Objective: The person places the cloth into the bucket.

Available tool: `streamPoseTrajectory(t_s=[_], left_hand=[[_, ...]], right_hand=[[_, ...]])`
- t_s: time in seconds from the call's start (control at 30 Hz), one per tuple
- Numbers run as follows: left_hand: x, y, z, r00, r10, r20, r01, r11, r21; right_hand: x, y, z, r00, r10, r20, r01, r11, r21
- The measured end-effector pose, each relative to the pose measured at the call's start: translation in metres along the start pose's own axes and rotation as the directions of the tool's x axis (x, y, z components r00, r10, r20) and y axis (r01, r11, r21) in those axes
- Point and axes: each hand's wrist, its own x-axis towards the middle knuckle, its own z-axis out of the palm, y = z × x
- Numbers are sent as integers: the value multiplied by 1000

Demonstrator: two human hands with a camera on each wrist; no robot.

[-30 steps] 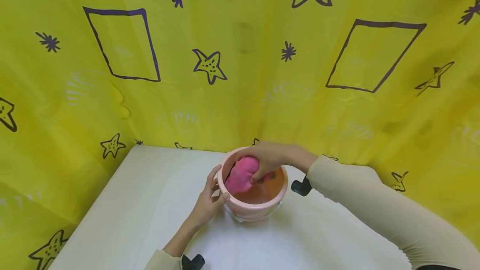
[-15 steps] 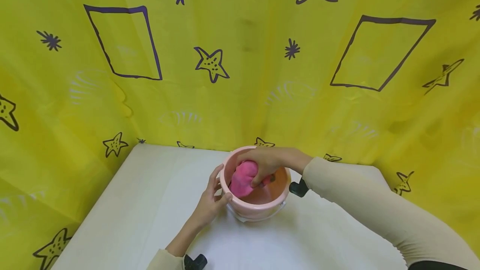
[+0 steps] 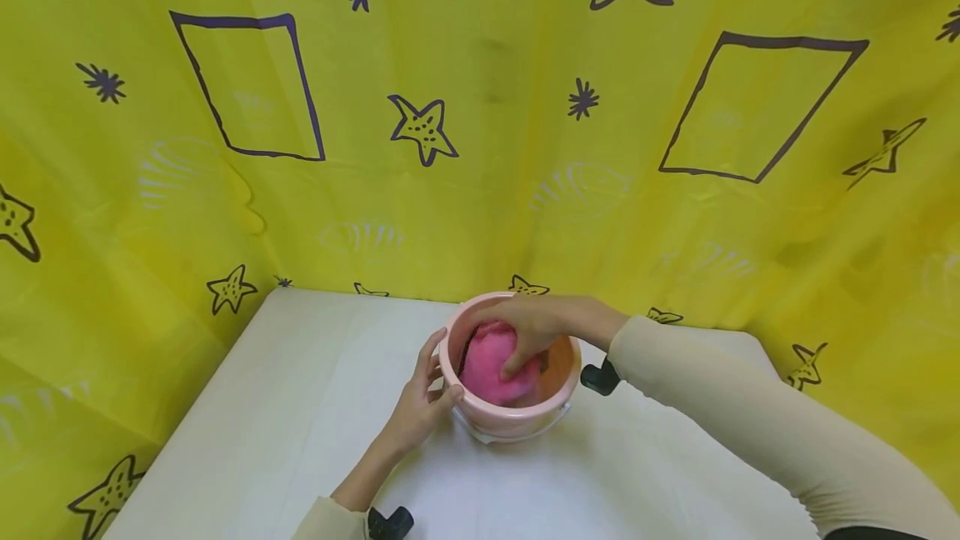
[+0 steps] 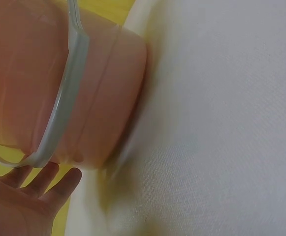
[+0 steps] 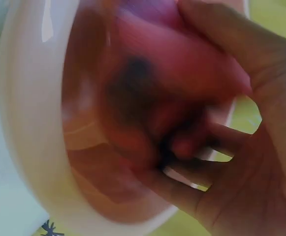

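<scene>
Bucket [image 3: 517, 423], lower centre, left hand [image 3: 422, 408] gripping; pink bundle [image 3: 486, 363] inside, right hand [image 3: 529, 327] grasping; snagging might tip bucket.

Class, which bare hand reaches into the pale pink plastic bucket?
The right hand: it grips the rounded bright pink object inside the pale pink plastic bucket, whereas the left hand touches that bucket from outside.

A screened-off nook; what kind of room lies around it cannot be told. A yellow curtain [image 3: 487, 198], patterned with stars [image 3: 423, 128] and shells [image 3: 168, 173], runs from nine o'clock through twelve to three, behind a white table [image 3: 300, 390] at six.
</scene>
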Motion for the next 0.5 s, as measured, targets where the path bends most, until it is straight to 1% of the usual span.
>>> streamPoseTrajectory(t_s=[0.07, 0.13, 0.2, 0.37, 0.5], left_hand=[[0, 1, 0, 1000, -3, 1, 3, 1000, 0], [0, 2, 0, 1000, -15, 2, 15, 1000, 0], [-1, 3, -1, 1000, -25, 1, 25, 1000, 0], [0, 4, -1, 1000, -7, 5, 7, 1000, -8], [0, 3, 0, 1000, -9, 1, 9, 1000, -15]], right_hand=[[-4, -2, -2, 1000, -23, -13, 22, 999, -25], [-9, -4, -3, 999, -2, -38, 1, 999, -39], [-13, -5, -3, 997, 6, -81, -9, 999, -43], [-25, -6, -5, 984, 5, -180, -11, 1000, -29], [-36, -6, -3, 972, 31, -232, -37, 999, -22]])
